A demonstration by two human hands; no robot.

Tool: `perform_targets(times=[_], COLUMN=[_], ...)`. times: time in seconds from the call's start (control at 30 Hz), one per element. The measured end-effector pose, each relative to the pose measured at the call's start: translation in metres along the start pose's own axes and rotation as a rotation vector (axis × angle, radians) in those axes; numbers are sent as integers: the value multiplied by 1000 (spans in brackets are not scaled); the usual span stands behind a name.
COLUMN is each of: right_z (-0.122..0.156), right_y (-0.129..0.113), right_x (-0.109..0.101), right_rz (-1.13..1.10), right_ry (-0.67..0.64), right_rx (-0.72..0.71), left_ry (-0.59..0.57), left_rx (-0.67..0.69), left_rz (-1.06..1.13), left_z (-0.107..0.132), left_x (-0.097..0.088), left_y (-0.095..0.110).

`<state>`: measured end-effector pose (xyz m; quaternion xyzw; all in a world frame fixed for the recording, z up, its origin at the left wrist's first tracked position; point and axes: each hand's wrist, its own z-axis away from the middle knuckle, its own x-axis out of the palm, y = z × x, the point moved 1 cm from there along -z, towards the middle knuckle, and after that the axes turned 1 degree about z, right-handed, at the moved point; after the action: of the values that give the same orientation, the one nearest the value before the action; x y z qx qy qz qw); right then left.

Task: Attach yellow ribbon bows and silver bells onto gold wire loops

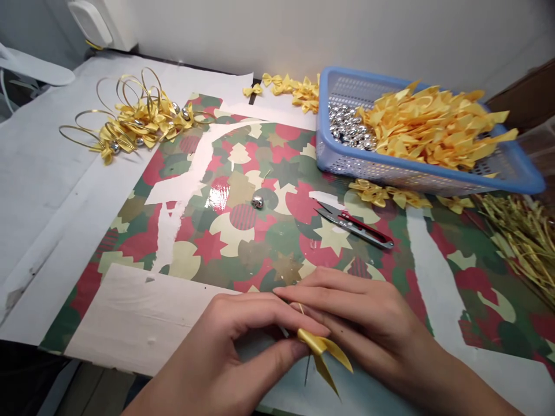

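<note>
Near the table's front edge, my left hand (238,338) pinches a yellow ribbon bow (319,345) between thumb and forefinger. The bow's two tails point down and to the right. A thin dark wire or thread (307,370) hangs below it, and a narrow gold strand (300,309) shows above. My right hand (368,323) lies right behind the bow, against the left fingers. Its fingers are pressed together, and whatever they hold is hidden. Beyond the hands, a small silver bell (257,201) rests on the patterned paper, left of a pair of thread snips (353,224).
A blue basket (427,164) at the back right holds yellow bows and silver bells. Finished-looking bows on gold wire loops (139,118) are heaped at the back left. Loose bows (299,92) lie around the basket. Gold wires or stems (520,237) lie at the right edge.
</note>
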<state>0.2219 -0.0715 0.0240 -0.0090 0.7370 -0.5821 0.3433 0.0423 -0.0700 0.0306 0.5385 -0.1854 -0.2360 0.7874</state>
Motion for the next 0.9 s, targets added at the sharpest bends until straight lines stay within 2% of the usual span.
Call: perform_targets(times=[0.17,0.23,0.27,0.37,0.4,0.43,0.57,0.6,0.9], right_z=[-1,0,2,6,8,8,5,4,7], right_y=[0,0,0,-1,-3,-4,-12,-14,-19], right_x=[2,4,5,5,5,5,12,13,13], right_rz=[-29,-2,18,65,75,83,130,153,384], right_ry=[-23,34,110,464,549,579,374,360,580], right_rx=[-2,22,41,91,87,76,-13,-40,-212], left_ry=[30,79,117,262,308,345,444,456,416], left_rx=[-73,-100,-110,-125,-122,-116,-90,-86,-64], left_rz=[194,328,384,463,467,466,467,465,452], left_z=[-2,-4,-5,-7,-8,-8,-9,-10,-10], left_x=[1,1,1,1,1,2,7,8,14], left_y=[-2,-4,-5,-7,-7,-8,-8,-8,-2])
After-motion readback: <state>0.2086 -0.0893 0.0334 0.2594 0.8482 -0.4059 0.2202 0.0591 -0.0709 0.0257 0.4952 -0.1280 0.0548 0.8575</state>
